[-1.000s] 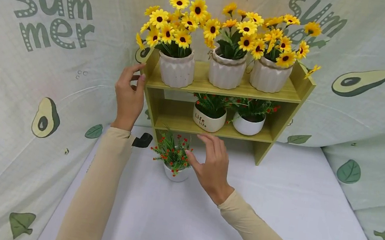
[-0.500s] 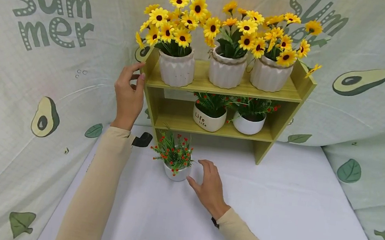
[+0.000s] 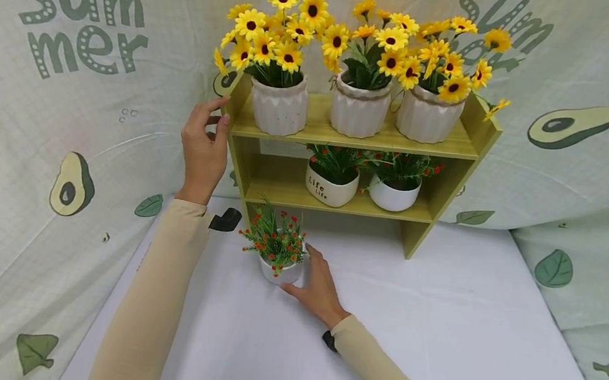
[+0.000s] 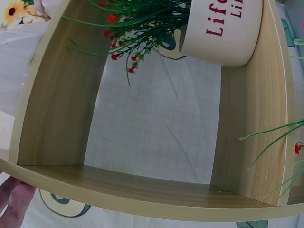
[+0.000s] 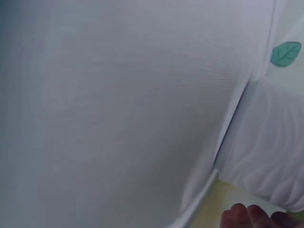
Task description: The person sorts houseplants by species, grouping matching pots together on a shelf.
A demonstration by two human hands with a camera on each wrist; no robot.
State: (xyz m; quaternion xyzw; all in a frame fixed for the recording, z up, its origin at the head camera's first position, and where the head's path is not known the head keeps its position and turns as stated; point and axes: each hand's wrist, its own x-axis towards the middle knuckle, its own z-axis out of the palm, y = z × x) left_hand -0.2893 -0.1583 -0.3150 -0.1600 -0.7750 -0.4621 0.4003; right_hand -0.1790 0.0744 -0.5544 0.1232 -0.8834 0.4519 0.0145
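My left hand [image 3: 204, 152] holds the upper left side panel of a two-tier wooden shelf [image 3: 276, 191]. In the left wrist view its fingers [image 4: 20, 202] show along the outside of the panel [image 4: 142, 197]. On the white cloth before the shelf's left leg stands a white pot [image 3: 278, 271] of grassy leaves and small red flowers. My right hand [image 3: 321, 288] curves about this pot, thumb at its front and fingers at its right side. The right wrist view shows only fingertips [image 5: 256, 217] at the bottom edge; the pot is out of that view.
Three ribbed pots of yellow daisies [image 3: 360, 111] line the top tier. Below sit a cream "Life" pot [image 3: 330, 187] and a round white pot [image 3: 393, 194], both with red-flowered plants. A printed curtain [image 3: 567, 184] hangs behind and at the sides.
My right hand has come down from in front of the shelf and moved left onto the white pot on the cloth. The left hand has stayed at the shelf's side.
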